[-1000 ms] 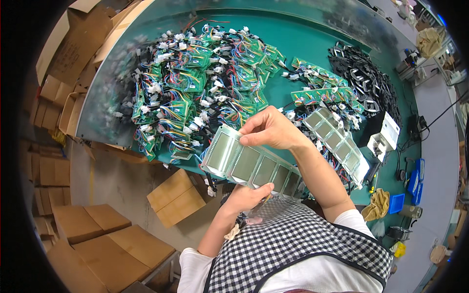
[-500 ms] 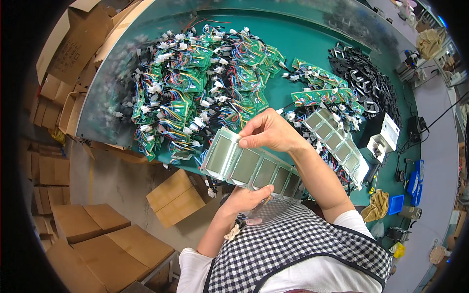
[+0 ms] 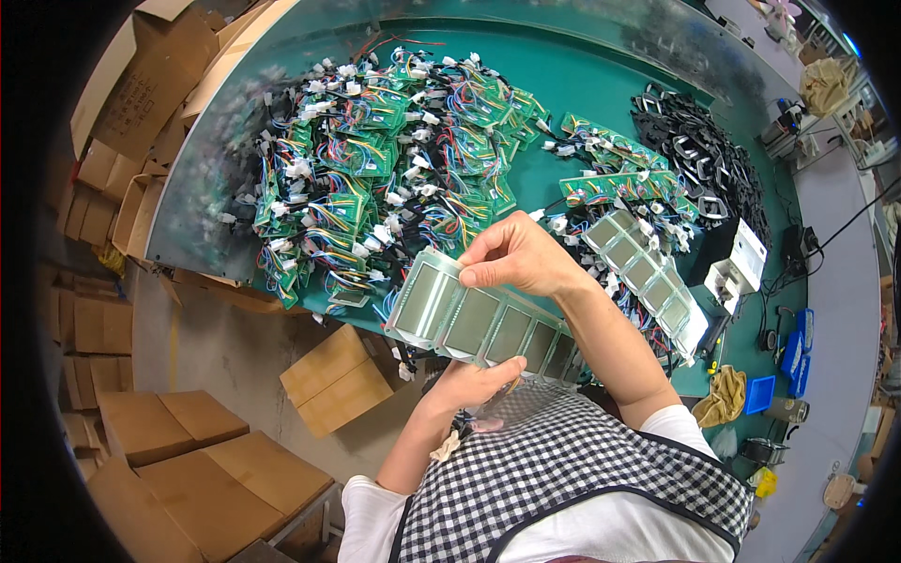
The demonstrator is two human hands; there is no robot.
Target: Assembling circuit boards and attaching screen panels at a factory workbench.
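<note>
A long circuit-board panel with a row of grey LCD screens (image 3: 474,324) is held in front of my apron, tilted down to the right. My left hand (image 3: 474,383) grips it along its lower edge, thumb on the front and fingers hidden behind. Thumb and forefinger of my right hand (image 3: 521,255) are pinched together at the top edge by the leftmost screen; whether a thin film is between them I cannot tell. A similar strip of LCD panels (image 3: 643,270) lies on the green bench to the right, over wired boards.
Heaps of green circuit boards with coloured wires (image 3: 366,155) cover the bench's left half. Black plastic frames (image 3: 699,150) are piled at the back right. Nearby are a white-fronted box device (image 3: 737,263), blue trays (image 3: 761,394) and a cloth (image 3: 721,396). Cardboard boxes (image 3: 338,380) stand on the floor.
Almost nothing differs. Both hands keep their places on the LCD panel, which has shifted very slightly.
</note>
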